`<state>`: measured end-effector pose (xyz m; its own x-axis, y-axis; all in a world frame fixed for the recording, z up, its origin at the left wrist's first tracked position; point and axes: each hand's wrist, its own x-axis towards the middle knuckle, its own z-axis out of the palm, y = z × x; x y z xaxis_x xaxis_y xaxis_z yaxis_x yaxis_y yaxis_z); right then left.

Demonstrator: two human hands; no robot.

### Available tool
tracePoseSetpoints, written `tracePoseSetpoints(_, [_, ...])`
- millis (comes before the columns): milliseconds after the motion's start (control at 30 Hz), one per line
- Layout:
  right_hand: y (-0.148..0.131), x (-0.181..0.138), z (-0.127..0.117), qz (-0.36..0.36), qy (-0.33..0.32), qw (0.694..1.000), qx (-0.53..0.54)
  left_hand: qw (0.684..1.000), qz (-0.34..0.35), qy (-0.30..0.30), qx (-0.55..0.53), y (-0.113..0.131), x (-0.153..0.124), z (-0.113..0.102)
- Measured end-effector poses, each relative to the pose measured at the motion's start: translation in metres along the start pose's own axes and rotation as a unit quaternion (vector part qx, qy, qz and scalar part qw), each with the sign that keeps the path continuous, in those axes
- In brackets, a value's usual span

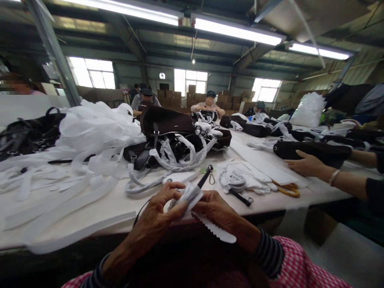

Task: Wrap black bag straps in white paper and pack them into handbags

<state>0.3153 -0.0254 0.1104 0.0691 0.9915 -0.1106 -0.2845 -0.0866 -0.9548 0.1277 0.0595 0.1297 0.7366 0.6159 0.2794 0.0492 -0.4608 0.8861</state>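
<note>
My left hand [163,208] is closed on a strap bundle [192,195] wrapped in thin white material, thumb pressed on its near side. From the bundle's upper end sticks a black strap end [204,178] with a metal snap clasp [212,177]. My right hand [220,210] pinches the same bundle from the right. A white strip with a wavy edge [214,229] hangs below my right hand. Just beyond lies a coiled, white-wrapped strap [235,181] with a black end [241,197]. Dark bags [166,122] with white-wrapped handles are piled farther back.
A heap of white strips [93,126] spreads over the table's left side. Yellow-handled scissors [289,189] lie near white gloves [255,176]. At right, a co-worker's hand [309,163] touches a dark bag [312,153]. More people sit across the table.
</note>
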Motion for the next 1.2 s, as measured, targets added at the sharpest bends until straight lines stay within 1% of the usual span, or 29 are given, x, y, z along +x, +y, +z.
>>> tracePoseSetpoints(67, [0.000, 0.000, 0.001, 0.008, 0.018, 1.000, 0.006, 0.999, -0.008, 0.002, 0.032, 0.002, -0.003, 0.003])
tracePoseSetpoints(133, [0.000, 0.000, 0.003, 0.009, 0.050, 0.998, 0.024, 0.999, -0.012, 0.013, 0.048, 0.006, -0.004, 0.005])
tracePoseSetpoints(233, [0.002, -0.001, 0.009, -0.024, 0.074, 0.996, 0.044, 0.999, -0.006, 0.031, 0.036, 0.011, -0.004, 0.008])
tracePoseSetpoints(333, [0.003, -0.001, 0.014, -0.043, 0.086, 0.994, 0.053, 0.999, -0.008, 0.023, 0.041, 0.012, -0.002, 0.009])
tracePoseSetpoints(433, [0.004, 0.004, 0.013, -0.055, 0.109, 0.992, 0.045, 0.996, -0.018, 0.020, 0.087, 0.008, 0.000, 0.010])
tracePoseSetpoints(500, [0.005, 0.006, 0.010, -0.056, 0.114, 0.991, 0.033, 0.993, -0.014, 0.018, 0.116, 0.004, 0.003, 0.011])
tracePoseSetpoints(567, [0.005, 0.005, 0.006, -0.052, 0.106, 0.993, 0.026, 0.990, 0.014, 0.007, 0.140, 0.001, 0.008, 0.010])
tracePoseSetpoints(633, [0.004, 0.000, 0.001, -0.044, 0.087, 0.995, 0.017, 0.986, 0.054, -0.017, 0.157, -0.002, 0.015, 0.008])
tracePoseSetpoints(733, [0.001, -0.015, -0.007, -0.007, 0.070, 0.997, -0.020, 0.979, 0.104, -0.038, 0.170, -0.007, 0.023, 0.003])
tracePoseSetpoints(800, [0.000, -0.026, -0.012, 0.008, 0.073, 0.996, -0.050, 0.974, 0.131, -0.036, 0.180, -0.012, 0.026, 0.001])
tracePoseSetpoints(867, [0.000, -0.035, -0.019, 0.002, 0.076, 0.994, -0.076, 0.970, 0.154, -0.021, 0.188, -0.018, 0.026, 0.003])
tracePoseSetpoints(933, [0.003, -0.041, -0.025, -0.006, 0.066, 0.993, -0.093, 0.964, 0.172, -0.007, 0.201, -0.024, 0.026, 0.010])
tracePoseSetpoints(1000, [0.007, -0.045, -0.031, -0.006, 0.058, 0.995, -0.080, 0.956, 0.188, 0.001, 0.225, -0.027, 0.025, 0.019])
tracePoseSetpoints(1067, [0.011, -0.047, -0.036, -0.007, 0.071, 0.996, -0.060, 0.946, 0.201, 0.002, 0.253, -0.029, 0.024, 0.029])
tracePoseSetpoints(1100, [0.013, -0.047, -0.039, -0.011, 0.088, 0.994, -0.062, 0.941, 0.211, 0.007, 0.264, -0.030, 0.025, 0.033])
tracePoseSetpoints(1133, [0.013, -0.047, -0.041, -0.017, 0.111, 0.990, -0.079, 0.936, 0.225, 0.011, 0.272, -0.029, 0.025, 0.035])
tracePoseSetpoints(1200, [0.011, -0.046, -0.046, -0.029, 0.163, 0.974, -0.156, 0.925, 0.247, 0.016, 0.286, -0.027, 0.025, 0.038])
